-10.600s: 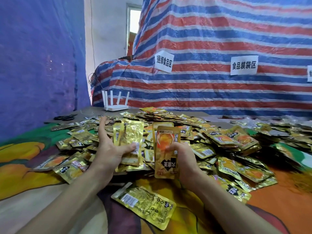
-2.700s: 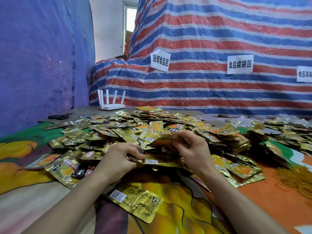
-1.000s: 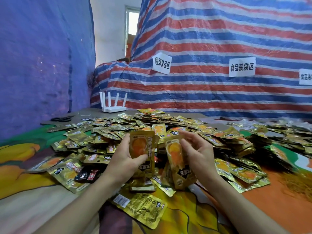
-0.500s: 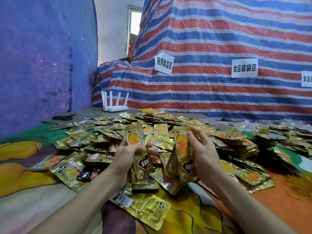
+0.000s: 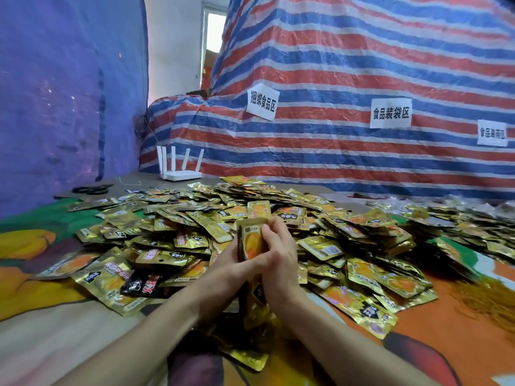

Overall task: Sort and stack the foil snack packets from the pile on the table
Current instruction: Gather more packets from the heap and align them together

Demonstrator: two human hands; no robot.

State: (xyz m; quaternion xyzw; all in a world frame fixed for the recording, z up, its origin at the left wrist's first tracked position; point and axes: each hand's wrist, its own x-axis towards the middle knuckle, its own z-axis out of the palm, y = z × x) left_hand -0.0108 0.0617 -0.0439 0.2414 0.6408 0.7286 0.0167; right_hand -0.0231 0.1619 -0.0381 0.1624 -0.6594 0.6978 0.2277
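Merged now: packets [image 5: 250, 242] upright between left hand [image 5: 228, 270], right hand [image 5: 280, 263].

White router [image 5: 180, 175] before striped tarp [image 5: 348, 59]; three paper signs [image 5: 390, 113] on tarp; dark item [image 5: 93, 188] left of router, perhaps scissors.

Both hands close around the held packets [image 5: 250, 242], so I see only the upper face of the front one; how many sit behind it I cannot count. The fingertips of my left hand [image 5: 223, 270] are hidden behind that stack, and my right hand [image 5: 278, 260] covers its lower half. Below my wrists, a loose packet [image 5: 252, 360] is mostly covered by my forearms. The pile [image 5: 195, 218] runs off the right edge. The rightmost sign [image 5: 492, 132] is too blurred to read. The dark item [image 5: 92, 188] far left is too small to name, and the orange tangle [image 5: 490, 299] is smeared.
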